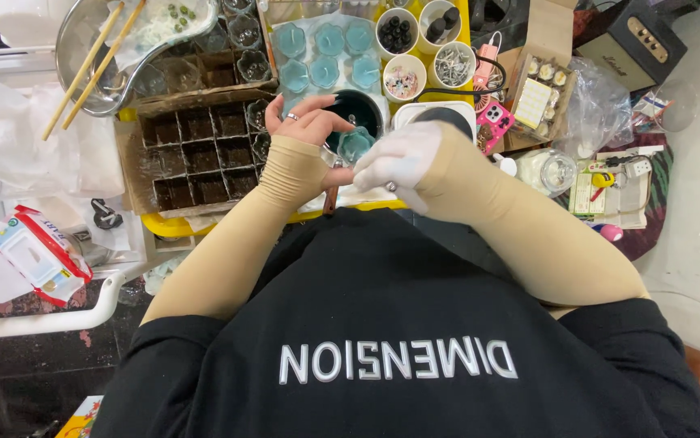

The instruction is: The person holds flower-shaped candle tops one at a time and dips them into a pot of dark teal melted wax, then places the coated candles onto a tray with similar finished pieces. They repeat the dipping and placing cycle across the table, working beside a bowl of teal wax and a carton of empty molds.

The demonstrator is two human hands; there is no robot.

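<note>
Both my arms wear tan sleeves and meet over a yellow tray [173, 225] in front of me. My left hand [311, 128], with a ring on one finger, curls around a small teal flower-shaped glass cup [355, 145]. My right hand [398, 162] is in a white glove and touches the same cup from the right. Just behind the cup stands a dark round pot [356, 108] of teal liquid. Several more filled teal cups [325, 55] sit in rows beyond it.
A brown cardboard divider box [196, 150] with empty cells lies left of my hands. A metal bowl [94, 81] with wooden chopsticks [90, 65] is at the back left. White paper cups [427, 49] of small parts stand behind. A wipes pack [38, 255] lies far left.
</note>
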